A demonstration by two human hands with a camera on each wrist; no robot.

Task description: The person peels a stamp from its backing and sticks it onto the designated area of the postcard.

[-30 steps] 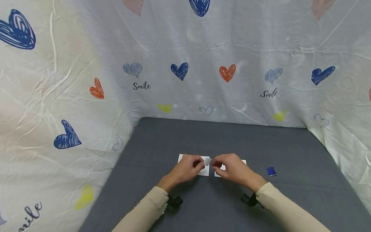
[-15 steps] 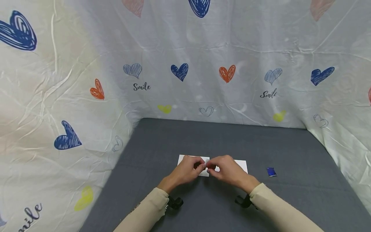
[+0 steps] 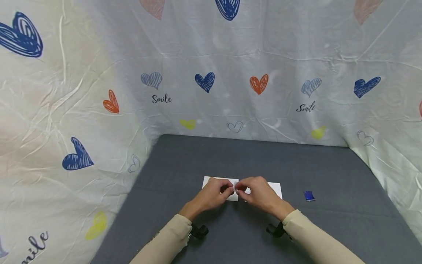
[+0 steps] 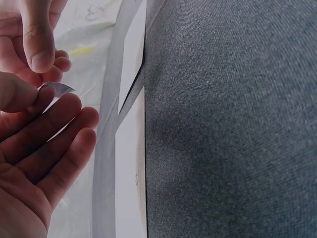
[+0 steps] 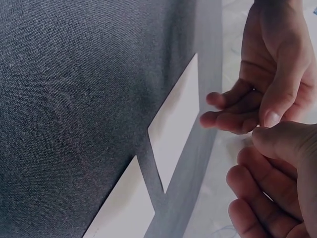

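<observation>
Over the white cards my left hand [image 3: 211,193] pinches a small, thin, silvery-white film-like piece [image 4: 60,89] between thumb and forefinger, its other fingers held out loosely. Thumb and forefinger of my right hand [image 3: 262,196] meet at the same piece from the other side, the two hands' fingertips right against each other. Fingers hide most of the piece in the right wrist view. Beneath lie two flat white square cards, a left card [image 4: 130,163] and a right card [image 4: 132,54], with a narrow gap between them. The hands partly cover both cards in the head view.
A small dark blue packet [image 3: 308,195] lies to the right of the cards. The table has a dark grey cloth [image 3: 204,154]. Behind and at the sides hangs a pale curtain [image 3: 230,55] printed with hearts and "Smile".
My right hand has moved left, its fingertips coming from a small distance to meet those of my left hand at the piece. The left hand, cards and packet have hardly moved.
</observation>
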